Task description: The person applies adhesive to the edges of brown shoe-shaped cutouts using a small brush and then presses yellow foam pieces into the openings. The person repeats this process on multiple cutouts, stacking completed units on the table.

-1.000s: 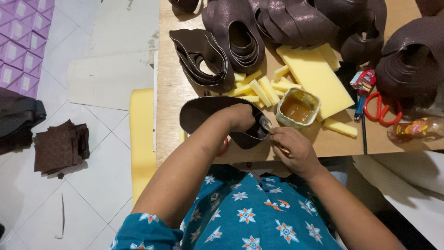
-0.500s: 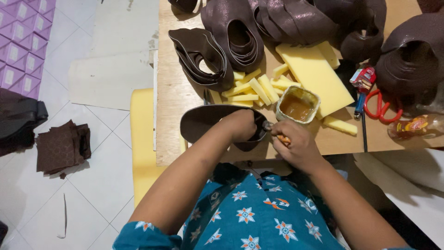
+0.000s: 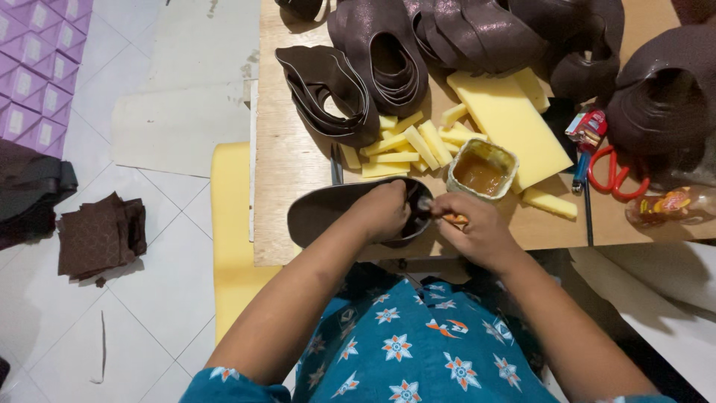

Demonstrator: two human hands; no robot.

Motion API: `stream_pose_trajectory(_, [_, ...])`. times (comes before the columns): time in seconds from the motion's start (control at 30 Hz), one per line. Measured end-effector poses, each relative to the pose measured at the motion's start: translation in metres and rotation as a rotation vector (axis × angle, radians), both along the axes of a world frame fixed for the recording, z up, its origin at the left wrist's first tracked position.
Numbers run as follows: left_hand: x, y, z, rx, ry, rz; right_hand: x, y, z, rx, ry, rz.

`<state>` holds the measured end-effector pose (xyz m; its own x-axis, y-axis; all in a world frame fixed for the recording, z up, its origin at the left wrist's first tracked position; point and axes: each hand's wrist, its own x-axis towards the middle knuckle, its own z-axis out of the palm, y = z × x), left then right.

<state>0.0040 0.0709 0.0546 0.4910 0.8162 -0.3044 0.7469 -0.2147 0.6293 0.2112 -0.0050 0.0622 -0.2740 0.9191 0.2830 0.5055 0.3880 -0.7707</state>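
Sole piece (image 3: pixel 328 213), dark brown, flat & oval, lies at the near edge of the bench (image 3: pixel 291 157), its left end sticking out past my left hand (image 3: pixel 384 211). That hand presses down on the right part of the piece, fingers curled over it, so the grip is closed on the sole piece. My right hand (image 3: pixel 473 227) sits just beside, fingers pinched shut round a small brush (image 3: pixel 440 213) w/ an orange-ish handle; its tip touches the sole piece near my left knuckles. Just beyond the hands stands a small glue tub (image 3: pixel 481 170), pale rim, amber stuff inside. Left of the tub: a scatter of yellow foam strips (image 3: pixel 403 142). Behind and right of it: a big yellow foam sheet (image 3: pixel 507 123), w/ one more strip on the bench right of the tub. Far side of the bench is stacked w/ dark brown uppers (image 3: pixel 388 60), nested in piles. Right end: red-handled scissors (image 3: pixel 615 175), a blue lighter next to them, & a plastic bottle lying on its side near the edge. On the tiled floor, left, a stack of brown square pieces (image 3: pixel 101 235); a yellow foam slab (image 3: pixel 231 224) leans by the bench's left side.
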Motion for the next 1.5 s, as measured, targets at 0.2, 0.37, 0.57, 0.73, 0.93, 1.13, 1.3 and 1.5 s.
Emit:
stream_pose_trajectory(0.2, [-0.008, -0.025, 0.006, 0.043, -0.051, 0.061, 0.004, 0.005, 0.007, -0.394, 0.022, 0.003])
stream_pose_trajectory(0.37, [-0.005, -0.041, 0.003, 0.088, -0.110, 0.047, 0.008, 0.009, 0.020, -0.140, -0.047, -0.021])
stream_pose_trajectory(0.57, [0.002, -0.041, -0.005, 0.130, -0.082, 0.107, 0.007, 0.004, 0.023, -0.142, -0.212, -0.052])
stream_pose_trajectory(0.73, [-0.005, -0.032, -0.016, 0.194, -0.298, 0.266, 0.004, -0.004, 0.011, -0.088, -0.001, -0.195])
stream_pose_trajectory(0.93, [-0.008, -0.037, -0.035, 0.132, -0.523, 0.349, -0.010, -0.007, -0.012, -0.152, 0.162, -0.291])
stream_pose_trajectory(1.13, [-0.011, -0.050, -0.045, 0.021, -0.762, 0.364, -0.003, 0.001, -0.018, -0.390, 0.201, -0.343])
stream_pose_trajectory(1.3, [-0.010, -0.062, -0.043, -0.060, -0.603, 0.325, -0.001, 0.013, -0.003, -0.280, -0.066, -0.273])
stream_pose_trajectory(1.5, [-0.010, -0.061, -0.054, -0.096, -0.498, 0.337, 0.010, -0.006, 0.036, -0.258, -0.162, -0.345])
